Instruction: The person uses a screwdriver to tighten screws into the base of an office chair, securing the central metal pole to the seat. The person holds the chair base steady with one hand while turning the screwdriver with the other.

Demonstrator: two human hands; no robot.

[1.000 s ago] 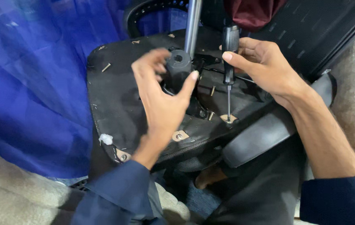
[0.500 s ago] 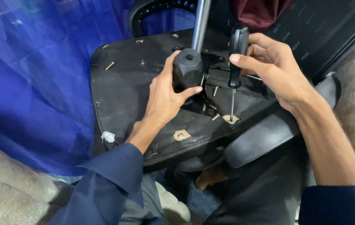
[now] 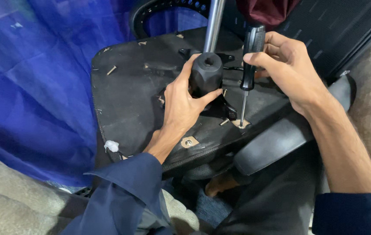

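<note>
A: Looking at the upturned chair seat (image 3: 133, 91), what do you make of it?

B: Its flat black underside faces up, scuffed and dusty, filling the middle of the view. A black mechanism housing (image 3: 206, 74) sits near its far centre, with a grey metal column (image 3: 213, 24) rising from it toward the far edge.

A: And the hands?

B: The left hand (image 3: 181, 106) is wrapped around the housing, thumb on the right side, fingers curled behind it. The right hand (image 3: 287, 65) has its fingers closed on the black handle of a screwdriver (image 3: 250, 61), held upright, its thin shaft pointing down so the tip meets a small tan patch (image 3: 241, 124) at the seat's near-right edge.

A: Anything lying around it?

B: A loose screw (image 3: 111, 70) lies on the far-left part of the seat, well apart from the hands. A second tan patch with a bolt (image 3: 189, 142) sits near the left wrist. A white scrap (image 3: 111, 146) clings to the near-left corner. A black padded armrest (image 3: 290, 135) lies just right of the seat's near edge, under the right forearm.

A: And the surroundings?

B: A blue sheet (image 3: 29, 87) covers the left side. Beige fabric (image 3: 7, 200) shows at near left, and more of it at far right. Both sleeves are dark blue.
</note>
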